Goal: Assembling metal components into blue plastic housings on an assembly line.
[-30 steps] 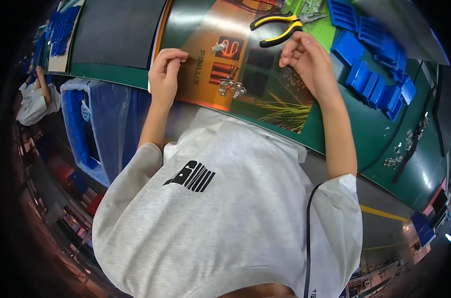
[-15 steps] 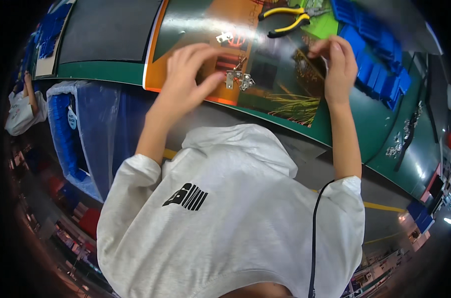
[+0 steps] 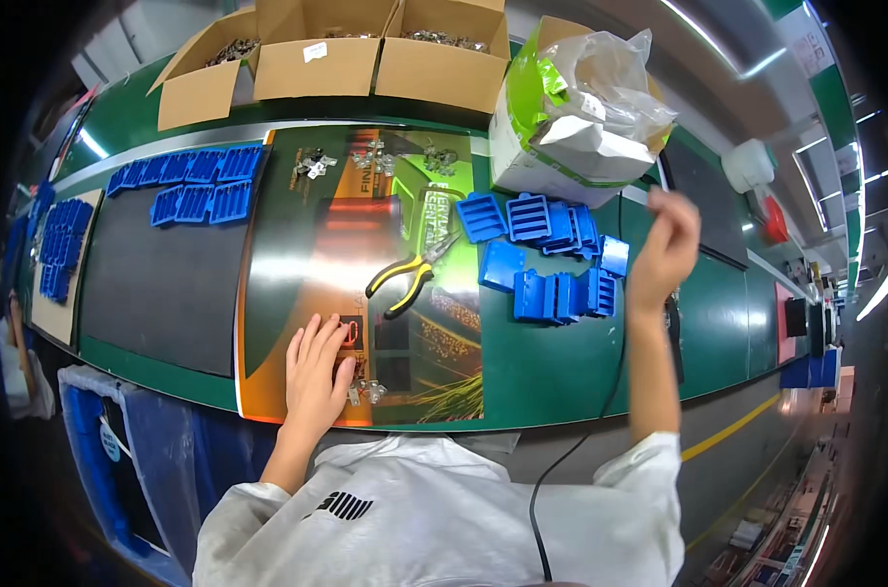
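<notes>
Head view: Metal clips point(image 3: 369, 392), probably light, stiff and smooth, best pinched by their edges, lie near four o'clock from the left hand point(image 3: 317, 375), its fingers outstretched over the printed sheet point(image 3: 292, 259). Blue trays point(image 3: 534, 295) lie toward nine o'clock from the blurred right hand point(image 3: 665, 247); whether it grips anything cannot be told.

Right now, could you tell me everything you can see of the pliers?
The pliers have two curved handles, yellow and black, with a rubbery or plastic look, and a tapering nose of grey metal. They lie on the glossy printed sheet, handles spread apart, nose pointing away and to the right. Neither the left hand nor the right hand touches them. Whether the nose is shut is too small to tell.
</notes>
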A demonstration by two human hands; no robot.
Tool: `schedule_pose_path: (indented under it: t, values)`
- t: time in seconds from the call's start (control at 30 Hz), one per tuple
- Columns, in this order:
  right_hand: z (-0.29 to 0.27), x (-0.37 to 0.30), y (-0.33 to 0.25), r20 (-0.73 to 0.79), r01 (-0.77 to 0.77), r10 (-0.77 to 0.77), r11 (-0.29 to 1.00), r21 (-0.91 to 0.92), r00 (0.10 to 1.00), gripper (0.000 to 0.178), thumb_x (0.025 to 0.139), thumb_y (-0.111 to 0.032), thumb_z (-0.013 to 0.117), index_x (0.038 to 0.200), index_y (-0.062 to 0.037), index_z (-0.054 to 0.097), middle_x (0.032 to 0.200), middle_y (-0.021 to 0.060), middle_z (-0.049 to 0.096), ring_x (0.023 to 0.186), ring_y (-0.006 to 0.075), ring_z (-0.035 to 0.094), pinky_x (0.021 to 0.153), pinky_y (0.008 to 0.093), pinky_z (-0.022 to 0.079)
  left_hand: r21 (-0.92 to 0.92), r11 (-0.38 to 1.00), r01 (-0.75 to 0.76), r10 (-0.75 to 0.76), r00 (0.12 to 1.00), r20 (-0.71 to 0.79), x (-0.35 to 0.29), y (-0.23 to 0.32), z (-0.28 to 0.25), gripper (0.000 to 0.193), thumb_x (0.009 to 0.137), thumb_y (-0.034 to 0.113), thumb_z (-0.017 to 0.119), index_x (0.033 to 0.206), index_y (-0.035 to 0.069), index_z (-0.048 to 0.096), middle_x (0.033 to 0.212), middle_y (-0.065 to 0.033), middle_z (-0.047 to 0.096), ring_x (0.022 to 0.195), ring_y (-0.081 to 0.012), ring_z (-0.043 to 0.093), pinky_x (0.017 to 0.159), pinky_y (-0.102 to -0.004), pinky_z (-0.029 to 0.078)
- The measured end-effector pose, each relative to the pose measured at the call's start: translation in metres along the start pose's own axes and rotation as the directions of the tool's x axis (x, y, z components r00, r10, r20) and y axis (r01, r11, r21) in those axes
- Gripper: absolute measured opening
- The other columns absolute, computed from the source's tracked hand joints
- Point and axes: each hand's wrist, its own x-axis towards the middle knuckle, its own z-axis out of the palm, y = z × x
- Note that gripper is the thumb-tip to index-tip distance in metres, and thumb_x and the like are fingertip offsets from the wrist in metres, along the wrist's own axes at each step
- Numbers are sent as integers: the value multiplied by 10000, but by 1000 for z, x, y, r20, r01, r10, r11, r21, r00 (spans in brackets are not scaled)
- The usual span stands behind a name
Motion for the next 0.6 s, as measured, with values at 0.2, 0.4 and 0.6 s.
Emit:
schedule_pose_path:
  t: [0.2, 0.4, 0.6]
  values:
    - [54, 209, 245, 724, 155, 485, 769, -620, 491, 265, 873, -149, 520, 1065, -12, 640, 862, 75, 673, 756, 166, 617, 729, 282, 497, -524, 850, 57, -165, 973, -160, 21, -25, 24, 170, 899, 69, 475, 986, -12, 595, 1071, -156, 605, 1041, -305, 554, 929, -387, 407]
    - [197, 59, -195, 937, 181, 319, 922, -342, 145, 257, 881, -163, 511, 1036, -3, 640, 859, 102, 667, 749, 195, 615, 726, 311, 492, -880, 475, 1, -591, 741, -319, -12, -38, 25, 153, 946, 43, 415, 944, -11, 558, 993, -112, 590, 889, -162, 576, 817, -279, 460]
    - [221, 40, -231, 959, 282, 243, 919, -275, 145, 258, 892, -180, 500, 1001, 8, 640, 856, 134, 660, 741, 230, 612, 722, 345, 486, -918, 397, -17, -642, 709, -290, -4, -40, 28, 135, 933, 31, 422, 931, -16, 549, 839, -96, 607, 750, -125, 564, 699, -242, 463]
